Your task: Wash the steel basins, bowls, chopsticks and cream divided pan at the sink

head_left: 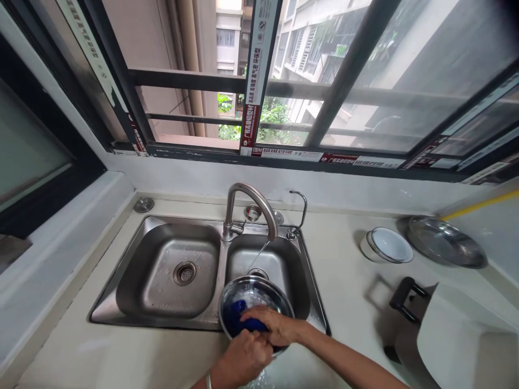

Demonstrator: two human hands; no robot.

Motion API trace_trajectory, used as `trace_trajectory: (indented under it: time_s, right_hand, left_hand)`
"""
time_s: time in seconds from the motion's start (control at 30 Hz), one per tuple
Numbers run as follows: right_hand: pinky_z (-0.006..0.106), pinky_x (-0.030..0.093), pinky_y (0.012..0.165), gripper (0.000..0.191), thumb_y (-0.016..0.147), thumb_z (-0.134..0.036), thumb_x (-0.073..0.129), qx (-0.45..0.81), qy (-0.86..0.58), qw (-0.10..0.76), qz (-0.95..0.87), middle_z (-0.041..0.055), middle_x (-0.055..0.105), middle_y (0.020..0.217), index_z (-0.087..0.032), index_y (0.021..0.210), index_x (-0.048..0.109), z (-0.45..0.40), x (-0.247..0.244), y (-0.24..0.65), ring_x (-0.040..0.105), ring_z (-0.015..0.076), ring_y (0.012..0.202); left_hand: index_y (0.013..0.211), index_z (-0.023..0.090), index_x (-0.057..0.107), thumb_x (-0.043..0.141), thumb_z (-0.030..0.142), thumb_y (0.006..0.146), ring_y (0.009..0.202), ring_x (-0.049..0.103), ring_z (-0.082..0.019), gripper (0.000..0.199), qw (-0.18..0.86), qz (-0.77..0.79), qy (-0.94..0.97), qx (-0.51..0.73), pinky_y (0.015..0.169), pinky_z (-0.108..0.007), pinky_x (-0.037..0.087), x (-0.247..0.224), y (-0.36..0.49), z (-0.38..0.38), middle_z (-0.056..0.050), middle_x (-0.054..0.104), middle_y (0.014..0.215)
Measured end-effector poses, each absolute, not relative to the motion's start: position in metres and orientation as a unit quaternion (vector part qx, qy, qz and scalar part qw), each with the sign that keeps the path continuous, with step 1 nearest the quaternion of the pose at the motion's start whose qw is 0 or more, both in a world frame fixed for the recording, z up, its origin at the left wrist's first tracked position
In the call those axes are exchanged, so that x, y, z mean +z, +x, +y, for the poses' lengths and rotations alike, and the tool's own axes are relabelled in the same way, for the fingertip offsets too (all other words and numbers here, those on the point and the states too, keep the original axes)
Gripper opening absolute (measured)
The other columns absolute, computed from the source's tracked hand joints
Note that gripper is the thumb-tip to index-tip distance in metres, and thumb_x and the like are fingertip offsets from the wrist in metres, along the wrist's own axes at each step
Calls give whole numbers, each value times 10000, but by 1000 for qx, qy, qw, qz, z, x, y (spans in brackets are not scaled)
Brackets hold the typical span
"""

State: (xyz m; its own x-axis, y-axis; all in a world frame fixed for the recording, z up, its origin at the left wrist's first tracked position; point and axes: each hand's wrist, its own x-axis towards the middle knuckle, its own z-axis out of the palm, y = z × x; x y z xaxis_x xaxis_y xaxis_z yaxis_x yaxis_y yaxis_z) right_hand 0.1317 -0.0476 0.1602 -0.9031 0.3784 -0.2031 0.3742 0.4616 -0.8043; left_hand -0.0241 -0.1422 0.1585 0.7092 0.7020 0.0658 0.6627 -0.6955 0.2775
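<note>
A round steel bowl point(279, 302) is held tilted at the front of the right sink basin, partly over the counter edge. My left hand point(245, 354) grips the near rim of the bowl with closed fingers. Inside the bowl, my right hand point(270, 323) is wrapped over a blue cloth point(238, 310), part of which shows beyond the fingertips. Thin water runs from the curved faucet point(253, 194) toward the bowl's far side. Some water glistens on the counter below the bowl.
The left sink basin point(162, 286) lies beside the right one. Stacked white bowls point(391, 246), a steel lid point(446, 243) and a large black-handled pot point(466, 335) stand on the right counter. A window point(344, 92) is behind.
</note>
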Motion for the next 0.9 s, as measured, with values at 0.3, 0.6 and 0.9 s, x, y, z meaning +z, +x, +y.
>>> trace_trajectory:
  time_s: [0.3, 0.6, 0.9]
  right_hand:
    - [593, 436, 1012, 529, 857, -96, 571, 190, -258, -102, -942, 63, 526, 1462, -345, 1322, 611, 2, 136, 100, 465, 347, 1298]
    - [380, 556, 766, 262, 568, -309, 760, 396, -506, -151, -751, 49, 738, 822, -222, 815, 752, -8, 130, 155, 707, 276, 829]
    - [279, 535, 667, 365, 659, -428, 723, 594, -524, 557, -249, -20, 734, 824, -217, 956, 717, 12, 173, 203, 650, 182, 735]
  left_hand:
    - [853, 152, 715, 656, 381, 921, 793, 702, -232, 246, 145, 449, 880, 55, 699, -300, 485, 159, -20, -137, -84, 738, 751]
    - [898, 187, 762, 666, 481, 887, 852, 698, -264, 309, 237, 487, 839, 59, 802, -353, 475, 160, -18, -104, -110, 763, 860]
    - [605, 176, 632, 590, 501, 882, 597, 491, -131, 430, 446, 527, 685, 232, 610, -256, 348, 192, -22, -71, 30, 535, 565]
